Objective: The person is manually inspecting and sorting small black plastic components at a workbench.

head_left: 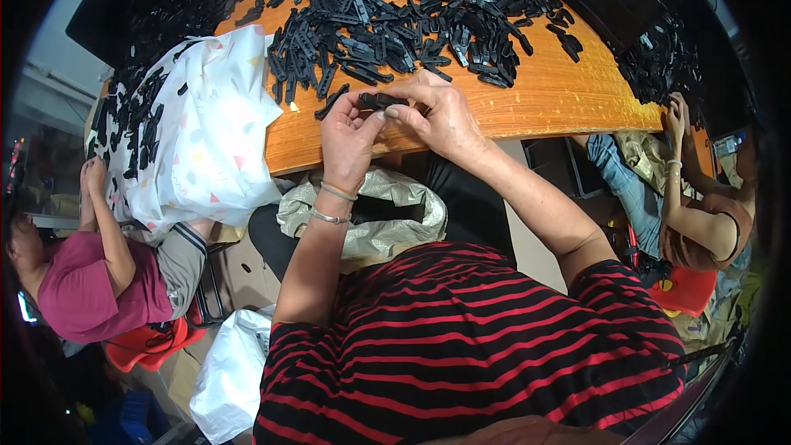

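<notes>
Over the near edge of the wooden table, my left hand (350, 136) and my right hand (445, 119) meet around a small, elongated black plastic piece (382, 101). Thumbs and fingers of both hands pinch it from either side, hiding its ends. Right beside my left fingers is another narrow black piece (332, 102); whether it is held or lies on the table I cannot tell. Just beyond my hands spreads a large heap of similar long black plastic pieces (354, 29).
A beige woven sack (395, 239) gapes open below the table edge (568, 122), at my lap. To the left, a patterned white plastic sheet (218, 124) drapes over the edge. A person (107, 280) sits left, another (704, 222) right, both with hands at black pieces.
</notes>
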The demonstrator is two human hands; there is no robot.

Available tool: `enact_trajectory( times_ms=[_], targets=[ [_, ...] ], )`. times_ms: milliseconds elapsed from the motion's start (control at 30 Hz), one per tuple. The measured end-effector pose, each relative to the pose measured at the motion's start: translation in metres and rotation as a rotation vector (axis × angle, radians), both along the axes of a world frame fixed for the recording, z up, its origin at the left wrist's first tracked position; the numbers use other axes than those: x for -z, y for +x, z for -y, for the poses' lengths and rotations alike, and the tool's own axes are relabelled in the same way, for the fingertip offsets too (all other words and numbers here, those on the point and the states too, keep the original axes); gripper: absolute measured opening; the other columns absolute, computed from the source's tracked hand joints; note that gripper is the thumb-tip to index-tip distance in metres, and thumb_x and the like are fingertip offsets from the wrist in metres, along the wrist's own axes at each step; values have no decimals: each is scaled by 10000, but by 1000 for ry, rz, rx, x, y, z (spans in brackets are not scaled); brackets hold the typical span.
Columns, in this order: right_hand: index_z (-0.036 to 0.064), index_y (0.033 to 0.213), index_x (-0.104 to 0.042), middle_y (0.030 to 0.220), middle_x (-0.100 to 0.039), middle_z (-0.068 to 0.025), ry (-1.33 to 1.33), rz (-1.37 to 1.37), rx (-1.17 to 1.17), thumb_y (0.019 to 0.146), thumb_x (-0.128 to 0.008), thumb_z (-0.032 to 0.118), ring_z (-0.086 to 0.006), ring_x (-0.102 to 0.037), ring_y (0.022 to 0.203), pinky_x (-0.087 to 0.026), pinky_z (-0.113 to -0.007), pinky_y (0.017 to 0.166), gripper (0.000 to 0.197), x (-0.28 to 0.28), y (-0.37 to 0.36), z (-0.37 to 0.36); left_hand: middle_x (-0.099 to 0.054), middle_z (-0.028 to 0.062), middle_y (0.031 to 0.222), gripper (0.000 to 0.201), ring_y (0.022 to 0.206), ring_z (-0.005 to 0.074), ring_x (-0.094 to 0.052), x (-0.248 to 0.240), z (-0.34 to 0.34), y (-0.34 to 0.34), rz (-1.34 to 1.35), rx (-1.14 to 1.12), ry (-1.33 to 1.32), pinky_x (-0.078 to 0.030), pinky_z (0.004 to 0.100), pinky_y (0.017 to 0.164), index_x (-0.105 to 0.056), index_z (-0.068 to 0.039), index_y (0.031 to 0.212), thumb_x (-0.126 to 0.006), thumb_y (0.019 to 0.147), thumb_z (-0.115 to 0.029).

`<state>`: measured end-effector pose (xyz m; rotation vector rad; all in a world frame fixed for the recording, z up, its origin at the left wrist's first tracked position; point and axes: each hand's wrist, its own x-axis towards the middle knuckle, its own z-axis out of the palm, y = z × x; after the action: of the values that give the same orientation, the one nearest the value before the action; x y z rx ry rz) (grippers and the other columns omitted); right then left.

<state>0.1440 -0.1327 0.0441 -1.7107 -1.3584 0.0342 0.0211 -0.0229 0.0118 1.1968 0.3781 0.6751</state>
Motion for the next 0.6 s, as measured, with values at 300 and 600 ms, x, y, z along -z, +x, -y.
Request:
enact_trajectory(
  times_ms=[300, 600],
  targets=[
    [25, 1000, -707, 822, -597, -86, -73, -89, -15, 774, -745, 73, -125, -571, 639, -471, -256, 577, 234, -1, 1, 1, -622, 74, 1026, 285, 901, 118, -617, -15, 14, -4, 69, -33, 66, -514, 236, 819, -546, 35, 1161, -611, 884, 16],
    [-28, 1083, -575, 836, -604, -78, 3, -248, -101, 764, -748, 67, -110, -590, 669, -494, -261, 598, 375, -3, -7, 1, -635, 100, 1042, 287, 965, 135, -616, -34, 23, -14, -2, -115, 400, -501, 249, 863, -522, 45, 1173, -604, 903, -9]
  ],
)
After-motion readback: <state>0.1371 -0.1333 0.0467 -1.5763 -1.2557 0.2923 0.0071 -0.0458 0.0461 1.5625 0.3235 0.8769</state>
